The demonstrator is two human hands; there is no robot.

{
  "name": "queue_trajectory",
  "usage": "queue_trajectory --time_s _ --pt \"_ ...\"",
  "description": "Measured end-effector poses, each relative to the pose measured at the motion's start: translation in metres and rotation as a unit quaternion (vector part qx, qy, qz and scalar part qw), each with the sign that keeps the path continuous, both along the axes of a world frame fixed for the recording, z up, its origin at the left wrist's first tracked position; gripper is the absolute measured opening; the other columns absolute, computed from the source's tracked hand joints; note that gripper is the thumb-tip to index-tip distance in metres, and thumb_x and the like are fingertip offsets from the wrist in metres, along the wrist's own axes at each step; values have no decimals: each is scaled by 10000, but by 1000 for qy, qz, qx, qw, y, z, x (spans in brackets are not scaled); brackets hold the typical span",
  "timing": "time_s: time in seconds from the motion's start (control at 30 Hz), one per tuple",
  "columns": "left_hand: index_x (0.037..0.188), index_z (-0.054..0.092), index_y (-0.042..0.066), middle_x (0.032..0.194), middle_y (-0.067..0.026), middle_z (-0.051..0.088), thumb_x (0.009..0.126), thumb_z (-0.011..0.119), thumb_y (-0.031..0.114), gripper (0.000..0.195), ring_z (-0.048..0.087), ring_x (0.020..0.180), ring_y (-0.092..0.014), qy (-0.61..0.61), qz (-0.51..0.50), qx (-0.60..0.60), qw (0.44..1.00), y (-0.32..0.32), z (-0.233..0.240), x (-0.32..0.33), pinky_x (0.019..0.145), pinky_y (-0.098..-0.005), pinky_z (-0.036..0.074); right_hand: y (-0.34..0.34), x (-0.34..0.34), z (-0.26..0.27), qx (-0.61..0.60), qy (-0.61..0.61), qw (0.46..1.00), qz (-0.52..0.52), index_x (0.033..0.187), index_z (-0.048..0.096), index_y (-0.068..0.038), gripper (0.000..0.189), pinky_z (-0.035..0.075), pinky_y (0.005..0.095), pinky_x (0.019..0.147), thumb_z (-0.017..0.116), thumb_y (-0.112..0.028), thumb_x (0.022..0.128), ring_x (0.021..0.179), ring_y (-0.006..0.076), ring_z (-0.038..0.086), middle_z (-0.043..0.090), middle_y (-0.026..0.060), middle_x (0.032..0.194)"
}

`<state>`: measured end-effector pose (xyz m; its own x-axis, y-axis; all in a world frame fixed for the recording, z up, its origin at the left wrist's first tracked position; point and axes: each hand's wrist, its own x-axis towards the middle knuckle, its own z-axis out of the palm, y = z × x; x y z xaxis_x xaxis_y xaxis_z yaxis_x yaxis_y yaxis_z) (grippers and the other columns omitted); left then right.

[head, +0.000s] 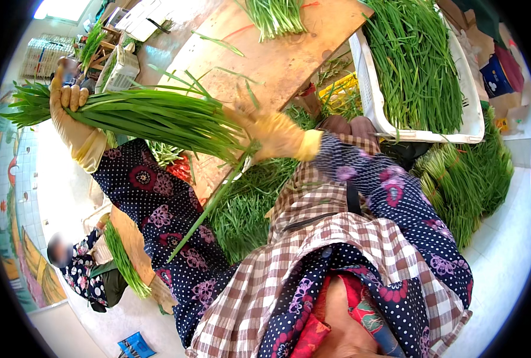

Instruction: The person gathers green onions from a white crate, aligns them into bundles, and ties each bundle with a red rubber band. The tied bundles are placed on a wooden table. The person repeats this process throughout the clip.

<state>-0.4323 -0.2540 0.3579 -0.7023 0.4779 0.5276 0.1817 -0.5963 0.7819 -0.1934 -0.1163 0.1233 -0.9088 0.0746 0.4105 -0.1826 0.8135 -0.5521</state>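
A long bunch of green garlic chives [158,114] is held up sideways over the edge of a wooden table [265,71]. My left hand [71,107], in a pale yellow rubber glove, grips it near its leafy end at the left. My right hand [276,134], gloved in yellow, is motion-blurred beside the other end of the bunch; whether its fingers hold any stalks cannot be told. One loose stalk [202,215] slants down from that end over my left sleeve. Another bunch of chives [276,18] lies at the table's far edge.
A white plastic crate [377,103] full of chives stands at right, with tied bundles [462,179] below it. Loose green trimmings [247,215] lie beneath the table edge. Red ties [180,170] lie near my left forearm. Another person [91,268] is at lower left beside more chives [124,262].
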Motion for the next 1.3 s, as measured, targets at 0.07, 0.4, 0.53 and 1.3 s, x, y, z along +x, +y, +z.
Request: queue_trajectory --time_s 0.07,0.4,0.53,1.3 --pt "1112 545 -65 553 70 282 911 507 119 275 254 452 -18 -13 2 4 1000 -8 7 -4 436 -180 285 -14 -12 -44 -10 -117 993 -5 1289 421 -84 601 488 384 559 644 -248 755 675 268 609 593 137 792" --pt "1084 534 -84 565 58 302 927 452 121 271 294 481 -34 -22 78 -25 996 -33 10 -18 480 -178 319 26 64 -153 94 -74 989 -86 933 556 -59 158 485 360 475 532 -67 777 568 265 619 610 114 675" --pt "1092 518 -105 583 45 334 919 426 98 283 326 508 -49 55 89 -20 994 -45 28 -25 526 -197 332 67 48 -131 157 -371 909 -106 942 635 -43 179 529 365 585 517 -113 828 752 267 663 661 131 813" --pt "1054 539 -8 692 17 488 896 527 164 235 446 585 -79 76 80 -303 947 35 -105 -107 537 -207 394 -24 31 -68 -750 -154 520 380 1349 332 -118 825 523 323 721 405 -703 772 869 209 615 515 197 1220"
